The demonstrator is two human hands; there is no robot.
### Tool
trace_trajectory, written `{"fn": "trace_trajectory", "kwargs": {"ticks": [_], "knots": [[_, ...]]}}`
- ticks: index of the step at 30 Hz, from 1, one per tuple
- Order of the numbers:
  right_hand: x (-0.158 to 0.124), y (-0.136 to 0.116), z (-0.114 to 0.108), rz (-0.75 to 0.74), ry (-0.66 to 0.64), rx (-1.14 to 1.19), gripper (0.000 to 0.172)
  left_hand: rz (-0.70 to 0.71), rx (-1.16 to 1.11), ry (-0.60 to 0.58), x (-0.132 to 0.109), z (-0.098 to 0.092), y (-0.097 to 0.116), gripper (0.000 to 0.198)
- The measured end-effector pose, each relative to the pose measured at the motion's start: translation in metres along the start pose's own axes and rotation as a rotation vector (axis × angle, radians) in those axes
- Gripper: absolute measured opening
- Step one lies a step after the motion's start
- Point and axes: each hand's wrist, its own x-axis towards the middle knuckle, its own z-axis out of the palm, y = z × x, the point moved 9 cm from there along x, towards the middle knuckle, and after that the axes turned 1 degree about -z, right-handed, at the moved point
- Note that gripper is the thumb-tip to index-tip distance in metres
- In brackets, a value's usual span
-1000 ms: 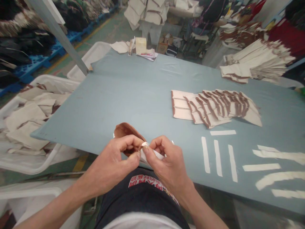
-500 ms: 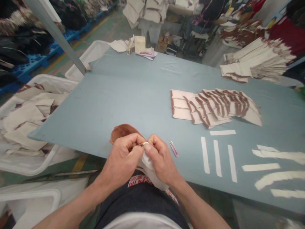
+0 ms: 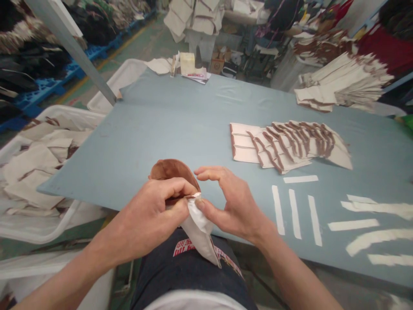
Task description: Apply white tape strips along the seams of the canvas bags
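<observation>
At the table's near edge, my left hand (image 3: pixel 164 211) pinches the edge of a sewn fabric piece, brown on one side and white on the other. Its brown part (image 3: pixel 171 170) curls up beyond my fingers, and the white cloth (image 3: pixel 200 232) hangs down over my lap. My right hand (image 3: pixel 232 198) is open, thumb and fingers spread. The thumb tip is at the white cloth, whether touching I cannot tell; the forefinger is raised near the brown edge. Pink thread snips, seen a moment ago right of my hands, are now hidden behind the right hand.
White strips (image 3: pixel 292 214) lie on the blue-grey table (image 3: pixel 155 125) at the right. Beyond them is an overlapping row of cream pieces with brown edging (image 3: pixel 290 144). A white bin of fabric (image 3: pixel 41 168) stands at left, beside a metal post (image 3: pixel 77 56). A person sits at the back.
My right hand has let go of the fabric edge and opened, moving slightly right. More of the white cloth shows. My left hand keeps its pinch.
</observation>
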Motion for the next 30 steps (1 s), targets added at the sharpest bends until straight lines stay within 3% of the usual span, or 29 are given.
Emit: {"fn": "trace_trajectory", "kwargs": {"ticks": [4,7,10,15,25,30], "knots": [[0.011,-0.011,0.000,-0.136,-0.102,0.013,0.044,0.085,0.076,-0.004,-0.002,-0.002,0.014,0.026],[0.018,-0.018,0.001,-0.169,-0.153,-0.051,0.029,0.160,0.129,0.033,-0.005,-0.008,0.024,0.024],[0.023,-0.023,0.002,-0.120,-0.230,-0.176,0.009,0.175,0.148,0.056,-0.009,-0.011,0.026,0.018],[0.023,-0.023,0.005,0.044,-0.375,-0.240,0.010,0.113,0.159,0.109,-0.018,-0.014,0.021,0.002],[0.014,-0.017,0.013,0.106,-0.264,-0.107,0.011,0.071,0.088,0.056,-0.019,-0.012,0.002,0.006],[0.010,-0.016,0.011,0.155,-0.252,-0.052,0.012,0.177,0.159,0.083,-0.026,-0.009,0.006,0.016]]}}
